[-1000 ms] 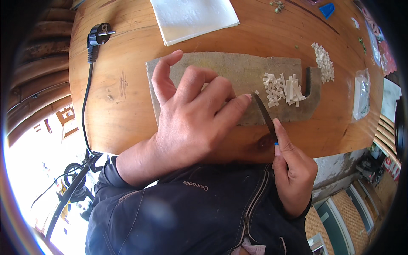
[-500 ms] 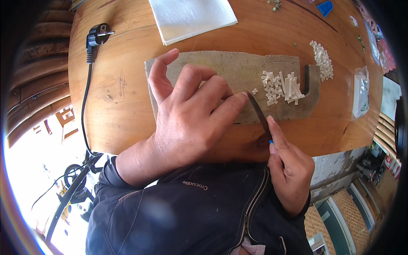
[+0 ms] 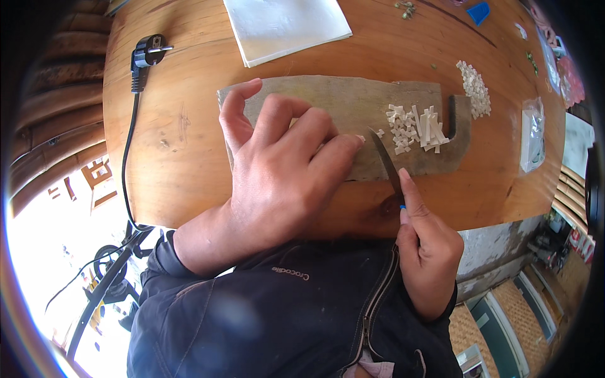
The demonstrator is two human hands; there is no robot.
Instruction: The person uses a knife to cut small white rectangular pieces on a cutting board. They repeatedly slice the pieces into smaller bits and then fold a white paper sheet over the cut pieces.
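My right hand (image 3: 428,242) is wrapped round a small knife, its index finger laid along the back of the narrow dark blade (image 3: 386,159). A bit of blue shows where blade meets grip. The blade slants over the wooden cutting board (image 3: 353,94), its tip just right of my left thumb. Over the board's left part, my left hand (image 3: 283,157) is bent, with thumb and curled fingers together and the little finger raised. Whatever they pinch is hidden beneath the hand. Right of the blade lie small white cut pieces (image 3: 401,126) and longer white strips (image 3: 430,129).
Another heap of white bits (image 3: 474,88) lies beyond the board's right end. White sheets (image 3: 287,28) are at the back, a black power plug (image 3: 150,51) with its cable at the left. A clear plastic packet (image 3: 533,135) and a blue plastic piece (image 3: 479,12) lie to the right.
The knife blade has moved a little away from my left thumb, so a gap shows between them. My left hand keeps nearly the same pose.
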